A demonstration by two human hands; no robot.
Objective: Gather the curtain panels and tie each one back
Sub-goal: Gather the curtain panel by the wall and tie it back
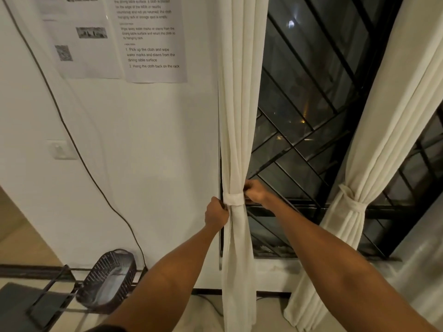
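Head view: the left curtain (239, 116) hangs upright by the window frame, gathered at its waist by a tie band (233, 199) that runs crosswise. Your left hand (216, 214) sits just left of the band, fingers curled onto its end. Your right hand (255, 191) sits just right, fingers pinching the other end. Both are equally near. The right curtain (374, 152) is already tied. Room: white wall (143, 140), barred window (311, 116), a basket (107, 279) low left.

Left cream curtain panel (237, 130) hangs gathered at the window's (311, 104) left edge, cinched by a matching fabric tie-back (233, 199). Right curtain panel (383, 130), same fabric, slants across the window's right side, bound with a knotted tie (354, 202).
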